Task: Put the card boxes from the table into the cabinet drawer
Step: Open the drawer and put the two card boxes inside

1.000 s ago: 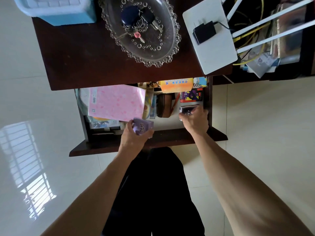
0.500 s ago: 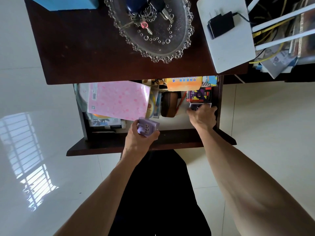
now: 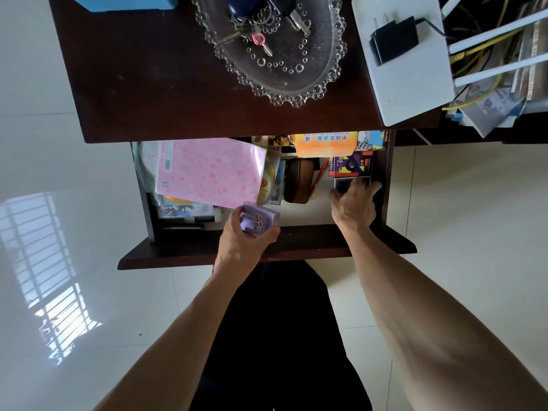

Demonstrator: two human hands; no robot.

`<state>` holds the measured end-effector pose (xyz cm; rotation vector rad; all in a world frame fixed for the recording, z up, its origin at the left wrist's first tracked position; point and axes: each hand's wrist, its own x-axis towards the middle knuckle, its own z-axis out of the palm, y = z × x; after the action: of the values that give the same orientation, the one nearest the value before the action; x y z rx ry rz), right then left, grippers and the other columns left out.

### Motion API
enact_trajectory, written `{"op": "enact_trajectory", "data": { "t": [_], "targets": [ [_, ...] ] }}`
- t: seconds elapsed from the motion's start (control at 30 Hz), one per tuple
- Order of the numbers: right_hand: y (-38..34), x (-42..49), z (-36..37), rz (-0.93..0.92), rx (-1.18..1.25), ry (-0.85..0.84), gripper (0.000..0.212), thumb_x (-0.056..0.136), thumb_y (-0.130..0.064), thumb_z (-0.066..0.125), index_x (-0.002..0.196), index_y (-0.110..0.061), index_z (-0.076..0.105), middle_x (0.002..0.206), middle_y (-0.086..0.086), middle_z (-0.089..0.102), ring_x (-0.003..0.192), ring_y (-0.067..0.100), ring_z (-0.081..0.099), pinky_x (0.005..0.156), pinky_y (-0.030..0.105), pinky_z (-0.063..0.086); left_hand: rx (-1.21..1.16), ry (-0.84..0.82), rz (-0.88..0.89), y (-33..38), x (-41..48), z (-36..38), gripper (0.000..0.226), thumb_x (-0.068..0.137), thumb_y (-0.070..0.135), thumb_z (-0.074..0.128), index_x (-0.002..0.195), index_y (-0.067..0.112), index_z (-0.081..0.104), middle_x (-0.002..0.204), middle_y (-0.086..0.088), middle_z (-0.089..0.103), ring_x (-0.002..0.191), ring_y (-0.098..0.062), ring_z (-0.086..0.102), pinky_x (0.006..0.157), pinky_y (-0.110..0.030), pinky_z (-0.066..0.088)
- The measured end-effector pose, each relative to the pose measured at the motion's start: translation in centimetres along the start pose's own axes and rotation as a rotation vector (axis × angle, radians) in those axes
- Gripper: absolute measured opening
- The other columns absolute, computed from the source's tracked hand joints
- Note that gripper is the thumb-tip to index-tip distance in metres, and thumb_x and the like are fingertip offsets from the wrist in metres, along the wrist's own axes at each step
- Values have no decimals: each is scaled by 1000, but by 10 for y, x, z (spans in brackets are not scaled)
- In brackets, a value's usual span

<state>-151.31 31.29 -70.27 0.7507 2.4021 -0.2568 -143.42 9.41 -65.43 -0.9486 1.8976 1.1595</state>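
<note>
The cabinet drawer (image 3: 296, 247) is pulled out below the dark cabinet top (image 3: 166, 93). My left hand (image 3: 241, 247) grips a purple card box (image 3: 258, 220) over the drawer's front middle. A dark card box (image 3: 345, 184) lies flat in the drawer's right part, just in front of a red and purple card box (image 3: 351, 164). My right hand (image 3: 354, 204) is spread over the dark box, fingertips on its near edge and fingers apart; the hand hides part of the box.
Also in the drawer are a pink folder (image 3: 207, 170), a brown case (image 3: 298, 180) and an orange box (image 3: 324, 143). On the cabinet top stand a glass dish (image 3: 320, 72) with keys and a white router (image 3: 415, 78) with a black plug. Tiled floor surrounds the cabinet.
My right hand carried the dark card box deeper into the drawer's right side, set it against the red and purple box, and its fingers have spread. My left hand barely moved.
</note>
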Motion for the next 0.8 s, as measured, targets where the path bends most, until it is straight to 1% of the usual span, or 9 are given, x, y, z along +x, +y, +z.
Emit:
{"op": "enact_trajectory", "data": {
  "t": [0.13,0.2,0.27,0.37,0.43,0.53,0.6,0.7,0.8],
  "targets": [
    [6,-3,-3,34,137,-6,46,92,-35,71,126,-8,58,144,19,40,105,37,66,77,38,56,0,9,5,-1,-1,-3,93,64,57,80,141,26,39,134,5,54,114,-14,55,92,-32,50],
    [9,-10,-9,35,209,8,41,91,-30,71,126,-11,61,143,18,43,105,35,65,75,33,51,7,25,4,2,-5,-5,97,61,59,80,142,27,38,137,4,51,116,-15,54,92,-32,50],
    [9,-21,-20,-13,285,9,39,91,-27,70,127,-12,62,139,15,52,110,31,64,78,30,49,14,44,10,8,-11,-8,100,58,59,81,143,28,37,135,4,48,114,-14,53,86,-27,49],
    [2,-48,-43,-157,422,-133,33,92,-20,68,123,-8,66,124,11,67,104,20,67,89,34,55,47,32,22,17,-21,-14,101,57,54,83,143,32,36,132,1,44,114,-17,52,86,-27,49],
    [-5,-69,-61,-282,469,-305,37,89,-15,70,125,-13,65,123,5,67,100,14,65,91,34,56,78,-16,72,23,-28,-17,101,59,48,86,145,32,34,133,-2,43,113,-18,52,87,-27,50],
    [-16,-94,-81,-499,319,-564,62,79,-16,74,137,-26,53,139,-4,53,120,12,54,90,25,46,155,-111,192,32,-39,-23,113,62,37,88,151,26,20,140,-6,42,111,-13,49,85,-19,45],
    [-22,-104,-89,-621,179,-665,77,74,-15,76,143,-29,43,150,-8,43,131,12,45,94,26,41,209,-154,286,38,-44,-26,123,62,30,90,154,22,9,143,-8,41,119,-17,50,92,-22,43],
    [-29,-112,-93,-768,-28,-647,85,72,-15,79,146,-28,38,153,-7,42,133,17,45,99,36,47,289,-188,371,46,-49,-28,130,60,21,89,154,27,-1,144,-7,41,127,-21,48,97,-21,37],
    [-35,-112,-94,-874,-223,-569,85,74,-24,81,147,-22,37,156,-3,39,140,21,40,109,47,41,371,-228,414,51,-48,-31,134,61,21,89,154,26,-7,148,-8,38,131,-23,47,100,-21,35]
  ]
}}
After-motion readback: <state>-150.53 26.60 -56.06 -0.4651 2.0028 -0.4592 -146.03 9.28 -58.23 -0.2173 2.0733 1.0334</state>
